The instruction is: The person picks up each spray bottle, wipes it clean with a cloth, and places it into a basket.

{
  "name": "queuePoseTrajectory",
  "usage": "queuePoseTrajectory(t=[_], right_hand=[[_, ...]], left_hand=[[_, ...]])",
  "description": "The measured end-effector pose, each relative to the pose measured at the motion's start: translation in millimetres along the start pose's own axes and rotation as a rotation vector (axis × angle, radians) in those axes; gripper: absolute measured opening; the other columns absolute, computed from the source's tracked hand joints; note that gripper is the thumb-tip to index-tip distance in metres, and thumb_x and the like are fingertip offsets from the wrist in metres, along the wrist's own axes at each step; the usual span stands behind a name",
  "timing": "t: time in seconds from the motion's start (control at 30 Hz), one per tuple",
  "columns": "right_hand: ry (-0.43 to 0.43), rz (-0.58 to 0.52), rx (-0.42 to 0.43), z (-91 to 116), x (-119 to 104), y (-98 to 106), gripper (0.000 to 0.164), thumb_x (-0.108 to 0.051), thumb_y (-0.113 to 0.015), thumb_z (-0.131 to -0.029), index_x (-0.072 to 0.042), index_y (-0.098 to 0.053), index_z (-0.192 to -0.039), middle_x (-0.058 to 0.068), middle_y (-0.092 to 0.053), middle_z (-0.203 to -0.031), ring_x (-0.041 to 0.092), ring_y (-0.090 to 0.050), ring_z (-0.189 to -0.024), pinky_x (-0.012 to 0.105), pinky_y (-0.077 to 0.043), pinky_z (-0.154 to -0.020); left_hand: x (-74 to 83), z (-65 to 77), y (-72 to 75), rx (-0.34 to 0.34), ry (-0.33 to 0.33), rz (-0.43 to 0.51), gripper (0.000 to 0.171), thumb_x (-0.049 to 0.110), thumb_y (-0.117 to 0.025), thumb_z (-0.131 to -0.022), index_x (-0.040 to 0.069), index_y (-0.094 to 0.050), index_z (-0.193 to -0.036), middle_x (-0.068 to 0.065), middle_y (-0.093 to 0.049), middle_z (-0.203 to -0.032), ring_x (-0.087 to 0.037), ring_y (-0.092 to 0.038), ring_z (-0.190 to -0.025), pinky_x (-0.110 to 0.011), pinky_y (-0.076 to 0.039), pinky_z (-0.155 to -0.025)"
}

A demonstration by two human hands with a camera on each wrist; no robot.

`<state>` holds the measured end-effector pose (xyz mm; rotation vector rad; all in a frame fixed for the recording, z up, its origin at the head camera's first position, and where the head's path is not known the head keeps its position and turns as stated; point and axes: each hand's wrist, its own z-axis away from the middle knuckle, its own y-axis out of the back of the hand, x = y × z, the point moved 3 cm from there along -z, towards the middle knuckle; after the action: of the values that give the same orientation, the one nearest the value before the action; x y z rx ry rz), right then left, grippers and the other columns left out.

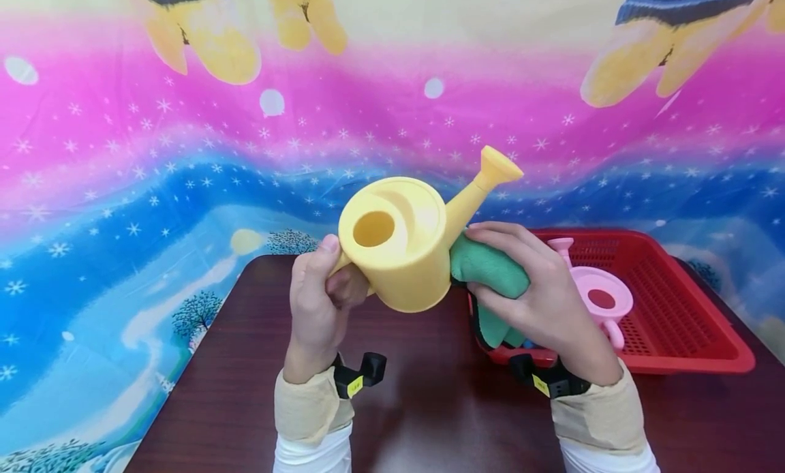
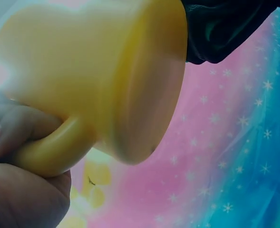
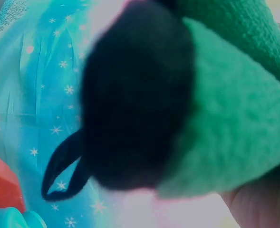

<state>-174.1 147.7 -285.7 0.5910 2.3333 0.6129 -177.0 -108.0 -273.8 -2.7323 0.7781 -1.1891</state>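
In the head view a yellow toy watering can [image 1: 413,282] is held up over the table, its spout pointing up to the right. My left hand [image 1: 314,313] grips its handle, and the left wrist view shows fingers curled through the handle [image 2: 59,149]. My right hand [image 1: 546,289] holds a bunched green cloth [image 1: 493,263] against the can's side, just below the spout. Part of the cloth hangs down over the basket's near left corner. Seen from the right wrist, the cloth [image 3: 235,114] has a dark side and a black hanging loop [image 3: 49,183].
A red plastic basket [image 1: 693,364] stands at the right of the dark wooden table [image 1: 233,391]. Inside it lies a pink toy watering can [image 1: 616,289]. A teal object [image 3: 6,219] shows at the right wrist view's corner. Behind hangs a snowflake-printed backdrop [image 1: 392,112].
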Motion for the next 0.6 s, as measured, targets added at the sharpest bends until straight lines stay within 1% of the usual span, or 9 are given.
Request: queuePoseTrajectory(t=[0.13,0.3,0.43,0.6], right_hand=[[-0.013,-0.013,0.031,0.2,-0.2,1.9,0.081,0.0,-0.091,-0.066,-0.015,-0.061,-0.139,0.004,-0.06,-0.138,0.018,-0.058,-0.12,0.018,-0.051,-0.084],[-0.023,-0.004,0.061,0.3,-1.1,2.7,0.081,0.001,-0.09,-0.066,-0.014,-0.06,-0.139,0.004,-0.061,-0.136,0.016,-0.059,-0.114,0.02,-0.051,-0.081],[-0.032,-0.009,0.096,0.7,-1.9,3.2,0.079,0.001,-0.089,-0.067,-0.014,-0.06,-0.139,0.005,-0.063,-0.131,0.013,-0.059,-0.109,0.021,-0.05,-0.08],[-0.08,-0.035,0.174,0.9,-4.0,5.3,0.078,0.001,-0.088,-0.07,-0.016,-0.059,-0.14,0.005,-0.064,-0.13,0.007,-0.058,-0.106,0.018,-0.049,-0.079]], left_hand=[[0.3,-0.2,0.6,-0.002,0.029,0.021,0.053,0.025,-0.036,-0.109,0.012,-0.03,-0.058,-0.002,-0.023,-0.051,-0.016,-0.021,-0.041,-0.031,-0.016,-0.039],[0.0,1.3,-0.4,0.01,0.037,-0.004,0.052,0.025,-0.037,-0.108,0.012,-0.031,-0.059,-0.002,-0.023,-0.052,-0.016,-0.02,-0.042,-0.032,-0.016,-0.04],[-2.0,2.5,0.1,0.018,0.037,-0.054,0.05,0.027,-0.039,-0.107,0.013,-0.033,-0.059,-0.002,-0.024,-0.052,-0.016,-0.021,-0.043,-0.032,-0.016,-0.041],[-2.7,2.2,-1.2,0.013,0.021,-0.133,0.048,0.022,-0.036,-0.106,0.014,-0.033,-0.059,-0.003,-0.024,-0.051,-0.016,-0.021,-0.042,-0.031,-0.017,-0.04]])
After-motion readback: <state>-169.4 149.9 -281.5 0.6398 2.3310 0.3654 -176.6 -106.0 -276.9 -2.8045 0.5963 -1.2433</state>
